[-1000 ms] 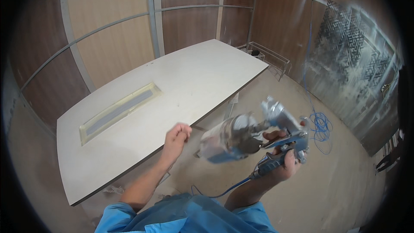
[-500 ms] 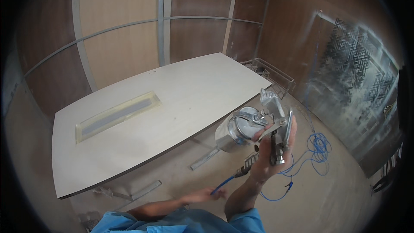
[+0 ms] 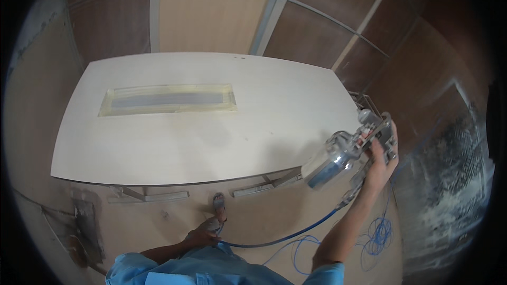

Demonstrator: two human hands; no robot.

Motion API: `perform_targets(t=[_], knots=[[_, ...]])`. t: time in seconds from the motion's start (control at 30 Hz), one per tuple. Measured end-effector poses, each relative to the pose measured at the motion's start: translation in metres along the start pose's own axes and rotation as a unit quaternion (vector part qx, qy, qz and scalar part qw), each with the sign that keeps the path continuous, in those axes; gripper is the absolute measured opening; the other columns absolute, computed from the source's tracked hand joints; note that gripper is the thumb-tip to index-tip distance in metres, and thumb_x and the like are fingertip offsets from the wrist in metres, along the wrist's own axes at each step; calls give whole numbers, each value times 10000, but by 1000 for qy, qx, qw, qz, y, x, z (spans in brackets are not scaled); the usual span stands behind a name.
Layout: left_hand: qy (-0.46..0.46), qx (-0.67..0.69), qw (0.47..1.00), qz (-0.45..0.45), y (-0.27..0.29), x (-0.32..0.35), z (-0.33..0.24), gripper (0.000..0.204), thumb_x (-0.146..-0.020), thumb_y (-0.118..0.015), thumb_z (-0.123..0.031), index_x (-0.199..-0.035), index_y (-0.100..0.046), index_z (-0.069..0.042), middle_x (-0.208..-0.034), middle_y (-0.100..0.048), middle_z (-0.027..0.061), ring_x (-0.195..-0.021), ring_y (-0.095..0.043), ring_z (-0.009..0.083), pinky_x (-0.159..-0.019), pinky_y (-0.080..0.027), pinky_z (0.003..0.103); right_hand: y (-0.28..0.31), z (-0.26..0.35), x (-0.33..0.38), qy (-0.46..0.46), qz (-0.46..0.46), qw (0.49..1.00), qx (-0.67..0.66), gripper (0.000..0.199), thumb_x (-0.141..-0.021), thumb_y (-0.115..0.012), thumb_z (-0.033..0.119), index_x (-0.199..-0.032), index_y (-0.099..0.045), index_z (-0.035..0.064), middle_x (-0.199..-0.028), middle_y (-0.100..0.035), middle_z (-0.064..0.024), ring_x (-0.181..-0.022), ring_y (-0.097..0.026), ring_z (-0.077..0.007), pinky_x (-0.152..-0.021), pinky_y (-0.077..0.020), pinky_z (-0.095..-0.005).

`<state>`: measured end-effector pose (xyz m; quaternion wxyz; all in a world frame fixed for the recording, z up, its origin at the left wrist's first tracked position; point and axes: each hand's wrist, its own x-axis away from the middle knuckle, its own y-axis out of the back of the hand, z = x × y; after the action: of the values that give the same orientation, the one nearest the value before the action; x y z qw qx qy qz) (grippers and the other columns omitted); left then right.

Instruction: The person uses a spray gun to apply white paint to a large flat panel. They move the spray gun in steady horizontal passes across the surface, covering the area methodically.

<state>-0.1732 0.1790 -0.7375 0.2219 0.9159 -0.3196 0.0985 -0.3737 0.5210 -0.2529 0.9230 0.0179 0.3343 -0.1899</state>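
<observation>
Taking the view's centre as the dial, the spray gun (image 3: 384,126) is at 3 o'clock, in front of the right end of the white panel (image 3: 211,148). The right hand (image 3: 381,169) is clamped on its grip, and its metal cup (image 3: 323,168) reaches toward 8 o'clock from the gun body. At 7 o'clock the left hand (image 3: 202,237), well apart from the right, appears closed on the blue hose (image 3: 296,236), likely keeping its slack off the panel. Between 9 and 10 o'clock, yellowish tape (image 3: 158,89) borders a grey strip (image 3: 169,100), presumably to shield it. Loose coils (image 3: 379,234) lie near 4 o'clock, probably leaving spare reach.
</observation>
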Motion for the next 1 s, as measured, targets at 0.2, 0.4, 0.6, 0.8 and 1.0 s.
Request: perform_targets(t=[0.2,0.4,0.6,0.8,1.0], knots=[[96,-45,976,191,-6,-73,-100,787,-936,-449,-763,-1297,-692,-108,-1247,-704,164,-1142,-664,370,-1032,-479,458,-38,-83,-142,-23,72,989,124,537,-930,-586,17,-1464,-539,42,-971,-657,-81,-774,-623,-141,-652,-527,-284],[55,9,977,205,10,-106,-164,759,-936,-480,-737,-1270,-700,-92,-1258,-699,168,-1167,-643,380,-1014,-487,450,-123,-177,-223,-58,143,973,171,522,-888,-627,18,-1409,-598,39,-848,-632,-39,-612,-567,-114,-535,-464,-278],[54,128,978,153,-2,-112,-162,533,-988,-536,-577,-1274,-707,-162,-1213,-713,143,-1133,-657,331,-983,-495,437,-232,-225,-222,-163,185,966,79,429,-864,-672,36,-1285,-618,-24,-820,-636,-68,-571,-585,-144,-518,-478,-303],[97,161,973,137,-19,-112,-168,522,-981,-556,-551,-1313,-675,-165,-1246,-691,160,-1183,-629,351,-1032,-468,447,-292,-203,-192,-148,312,938,-41,335,-876,-660,74,-1189,-620,-38,-844,-634,-98,-596,-593,-173,-546,-464,-319],[46,153,986,51,16,-120,-202,515,-972,-573,-502,-1381,-622,-192,-1312,-661,179,-1244,-600,374,-1076,-448,463,-313,-197,-198,-161,360,918,-36,413,-879,-641,58,-1282,-615,-30,-855,-627,-83,-605,-591,-170,-549,-474,-329]])
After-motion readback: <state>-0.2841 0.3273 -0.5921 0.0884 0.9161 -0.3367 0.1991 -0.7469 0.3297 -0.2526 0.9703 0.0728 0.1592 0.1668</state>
